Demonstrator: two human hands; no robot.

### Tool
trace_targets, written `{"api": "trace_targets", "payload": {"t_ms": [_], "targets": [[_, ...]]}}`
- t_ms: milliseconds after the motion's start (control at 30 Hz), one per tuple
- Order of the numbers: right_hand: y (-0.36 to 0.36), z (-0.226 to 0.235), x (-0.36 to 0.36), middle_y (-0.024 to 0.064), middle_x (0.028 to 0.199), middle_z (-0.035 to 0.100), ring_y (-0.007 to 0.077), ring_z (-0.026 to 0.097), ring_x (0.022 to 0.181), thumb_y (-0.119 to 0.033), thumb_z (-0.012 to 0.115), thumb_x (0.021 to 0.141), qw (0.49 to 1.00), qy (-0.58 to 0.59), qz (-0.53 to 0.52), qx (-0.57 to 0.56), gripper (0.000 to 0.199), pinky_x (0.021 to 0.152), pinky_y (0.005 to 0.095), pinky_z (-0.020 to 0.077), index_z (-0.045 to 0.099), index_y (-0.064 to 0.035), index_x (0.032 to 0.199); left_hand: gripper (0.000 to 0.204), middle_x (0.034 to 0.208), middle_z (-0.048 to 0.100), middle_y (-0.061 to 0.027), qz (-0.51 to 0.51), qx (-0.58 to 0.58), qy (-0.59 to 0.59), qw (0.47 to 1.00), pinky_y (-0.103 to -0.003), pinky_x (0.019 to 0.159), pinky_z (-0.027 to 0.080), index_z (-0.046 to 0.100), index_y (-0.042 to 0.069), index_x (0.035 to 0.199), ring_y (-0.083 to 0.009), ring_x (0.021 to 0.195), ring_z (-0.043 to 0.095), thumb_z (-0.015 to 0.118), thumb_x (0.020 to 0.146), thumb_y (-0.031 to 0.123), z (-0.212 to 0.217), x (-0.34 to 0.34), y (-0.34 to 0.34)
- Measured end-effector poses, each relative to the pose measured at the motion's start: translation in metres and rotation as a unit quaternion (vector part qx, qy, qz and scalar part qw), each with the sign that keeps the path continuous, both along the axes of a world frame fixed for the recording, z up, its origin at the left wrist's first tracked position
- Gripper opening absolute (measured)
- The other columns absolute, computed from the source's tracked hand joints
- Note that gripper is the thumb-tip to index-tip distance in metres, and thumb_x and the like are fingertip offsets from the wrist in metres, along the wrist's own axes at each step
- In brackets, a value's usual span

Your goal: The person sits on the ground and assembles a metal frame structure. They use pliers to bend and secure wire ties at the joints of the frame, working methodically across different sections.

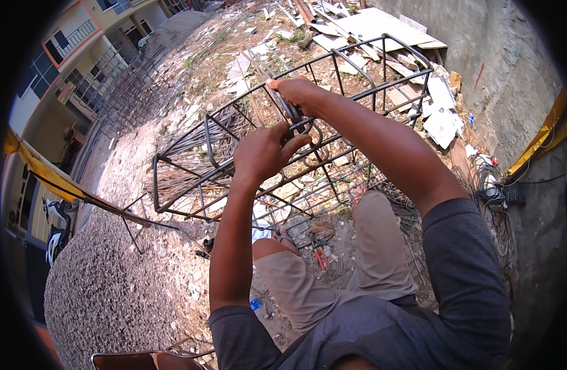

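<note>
A cage of dark steel rebar (209, 139), made of long bars and bent stirrups, stretches across in front of my knees. My right hand (299, 95) is closed around dark steel at the middle of the cage, where several stirrups bunch together; its grip is partly hidden. Just nearer and to the left, my left hand (262, 151) curls over the rebar, its thumb stretched right beside a bent stirrup end (314, 137). Its fingertips are hidden behind the hand. On the ground between my feet lies a hand tool with orange handles (321, 256).
Gravel (117, 283) is heaped at left. White broken boards (379, 28) lie far right along a concrete wall (505, 80). Loose rods (215, 129) lie beyond the cage. Tangled cables (490, 185) hang at right. A brown seat (126, 361) stands at lower left.
</note>
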State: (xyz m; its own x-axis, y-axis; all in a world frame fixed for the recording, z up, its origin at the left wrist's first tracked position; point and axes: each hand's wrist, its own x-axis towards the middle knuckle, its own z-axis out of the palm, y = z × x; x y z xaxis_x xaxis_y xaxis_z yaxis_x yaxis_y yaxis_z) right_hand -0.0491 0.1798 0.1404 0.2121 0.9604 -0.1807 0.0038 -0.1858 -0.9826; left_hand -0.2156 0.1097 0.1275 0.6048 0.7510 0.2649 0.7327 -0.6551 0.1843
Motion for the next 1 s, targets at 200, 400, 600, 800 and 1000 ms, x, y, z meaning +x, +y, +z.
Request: {"api": "trace_targets", "payload": {"t_ms": [200,400,600,800,1000], "targets": [[0.019,-0.012,0.007,0.0179,0.102,0.064,0.0228,0.061,0.083,-0.047,0.063,0.098,0.997,-0.029,0.072,-0.006,0.06,0.066,0.0467,0.0509,0.061,0.0066,0.124,0.049,0.076,0.069,-0.0116,-0.038,0.136,-0.049,0.989,-0.046,0.06,0.05,0.068,0.013,0.113,-0.0331,0.071,0.07,0.065,0.094,0.058,-0.019,-0.002,-0.001],[0.029,-0.018,0.016,0.0236,0.107,0.066,0.0257,0.067,0.091,-0.06,0.053,0.098,0.983,-0.146,0.107,-0.01,0.073,0.069,0.0437,0.054,0.062,0.006,0.127,0.042,0.114,0.069,-0.0074,-0.021,0.361,-0.134,0.923,-0.041,0.09,0.05,0.068,0.015,0.124,-0.0246,0.103,0.067,0.076,0.091,0.039,-0.057,0.008,-0.002],[-0.039,0.04,0.026,0.0183,0.1,0.074,0.03,0.073,0.094,-0.072,0.059,0.09,0.863,-0.502,0.059,0.019,0.078,0.085,0.0431,0.0554,0.069,-0.0004,0.119,0.02,0.117,0.066,-0.0025,-0.022,0.453,-0.184,0.872,-0.043,0.097,0.042,0.071,0.012,0.103,-0.0216,0.112,0.06,0.081,0.087,0.019,-0.095,0.021,-0.021],[-0.144,-0.022,0.062,0.01,0.093,0.073,0.0169,0.069,0.082,-0.041,0.074,0.094,0.907,-0.229,-0.115,0.334,0.045,0.076,0.0327,0.055,0.069,0.0004,0.113,0.017,0.1,0.069,-0.0094,-0.078,0.201,-0.228,0.949,-0.041,0.064,0.052,0.06,0.008,0.107,-0.0307,0.076,0.068,0.071,0.095,0.013,-0.147,0.021,-0.032],[-0.203,-0.157,0.072,0.0011,0.083,0.068,0.0055,0.059,0.072,-0.028,0.068,0.101,0.981,0.092,-0.055,0.163,0.025,0.066,0.0235,0.048,0.07,-0.0031,0.104,0.023,0.075,0.068,-0.0108,-0.066,0.027,-0.34,0.938,-0.034,0.054,0.05,0.059,0.006,0.106,-0.02,0.06,0.066,0.075,0.094,0.016,-0.168,0.042,-0.097]]}}
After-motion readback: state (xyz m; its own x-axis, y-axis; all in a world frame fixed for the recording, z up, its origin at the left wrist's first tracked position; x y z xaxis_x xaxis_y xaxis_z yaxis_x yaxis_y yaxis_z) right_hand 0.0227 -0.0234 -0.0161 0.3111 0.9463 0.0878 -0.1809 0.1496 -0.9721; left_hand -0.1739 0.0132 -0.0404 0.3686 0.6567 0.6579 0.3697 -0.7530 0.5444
